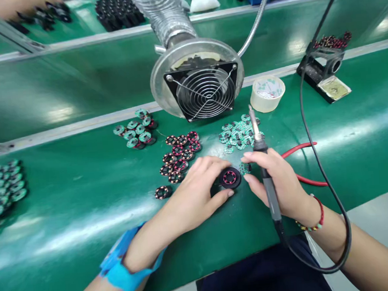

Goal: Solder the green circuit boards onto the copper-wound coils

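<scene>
My left hand [206, 187] is curled round a black round holder [238, 178], thumb and fingers at its edge. A small wound coil core [229, 177] with pink-red windings sits in the middle of that holder. My right hand [277, 181] holds a soldering iron [270, 193], its tip pointing up and away from me. Thumb and forefinger of that hand are beside a small green round circuit board [245, 167]; whether they pinch it I cannot tell. Several more coil cores [178, 158] lie left of the holder, and a pile of green boards [236, 135] lies beyond it.
A fume extractor fan [206, 93] hangs over the bench [82, 181]. Behind the boards stands a tape roll [267, 94]; farther right is an iron stand [325, 70]. Red-handled pliers [301, 148] lie beside my right hand, near the iron's looping cord [308, 123]. Assembled pieces [2, 187] sit left.
</scene>
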The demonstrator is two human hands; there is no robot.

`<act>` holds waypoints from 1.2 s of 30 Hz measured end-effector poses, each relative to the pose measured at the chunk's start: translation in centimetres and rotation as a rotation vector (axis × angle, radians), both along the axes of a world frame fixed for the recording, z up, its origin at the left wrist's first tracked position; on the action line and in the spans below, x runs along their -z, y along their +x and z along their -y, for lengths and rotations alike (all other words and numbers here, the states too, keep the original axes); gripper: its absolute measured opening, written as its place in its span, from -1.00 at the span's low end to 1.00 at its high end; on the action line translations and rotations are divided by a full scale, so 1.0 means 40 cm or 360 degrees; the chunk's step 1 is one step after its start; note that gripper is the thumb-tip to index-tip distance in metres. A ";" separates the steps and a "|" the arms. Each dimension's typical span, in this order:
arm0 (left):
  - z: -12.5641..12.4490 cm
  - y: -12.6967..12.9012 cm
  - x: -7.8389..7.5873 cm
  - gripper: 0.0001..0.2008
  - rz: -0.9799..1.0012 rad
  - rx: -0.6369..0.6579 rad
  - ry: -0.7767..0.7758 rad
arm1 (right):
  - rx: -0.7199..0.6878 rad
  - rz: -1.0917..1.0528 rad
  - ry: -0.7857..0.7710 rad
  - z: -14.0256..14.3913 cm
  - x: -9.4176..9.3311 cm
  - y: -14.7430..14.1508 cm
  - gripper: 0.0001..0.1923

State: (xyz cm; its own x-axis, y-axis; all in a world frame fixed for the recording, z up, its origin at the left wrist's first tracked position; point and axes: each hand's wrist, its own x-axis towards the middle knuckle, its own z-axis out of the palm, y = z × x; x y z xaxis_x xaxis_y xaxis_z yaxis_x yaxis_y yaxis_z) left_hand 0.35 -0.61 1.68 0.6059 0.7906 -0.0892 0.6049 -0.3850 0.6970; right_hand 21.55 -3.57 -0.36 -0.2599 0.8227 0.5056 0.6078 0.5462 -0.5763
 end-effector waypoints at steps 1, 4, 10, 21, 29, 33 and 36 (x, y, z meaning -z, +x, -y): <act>0.004 0.000 0.012 -0.72 -0.0045 0.0035 0.0052 | 0.0005 -0.0049 -0.0025 -0.002 0.001 0.003 -0.58; 0.018 0.009 0.045 -0.82 -0.0041 0.0013 0.0157 | -0.0013 -0.0174 -0.0117 -0.003 0.004 0.009 -0.49; 0.049 0.034 0.078 -0.94 -0.0081 -0.0268 0.0373 | -0.0318 -0.0224 -0.0278 0.007 0.005 -0.014 -0.47; 0.035 -0.011 0.050 -0.83 0.0105 -0.0182 0.0093 | -0.0394 0.0042 -0.0246 -0.007 0.010 -0.030 -0.51; 0.013 -0.016 0.045 -0.87 0.0221 -0.0107 -0.0010 | -0.0297 0.0303 -0.0173 -0.006 0.004 -0.037 -0.57; 0.009 -0.013 0.040 -0.85 0.0354 -0.0080 -0.0077 | -0.0302 0.0317 -0.0213 -0.004 0.008 -0.039 -0.58; 0.009 -0.003 0.036 -0.85 0.0444 -0.0114 -0.0185 | -0.0304 0.0296 -0.0258 -0.001 0.008 -0.039 -0.56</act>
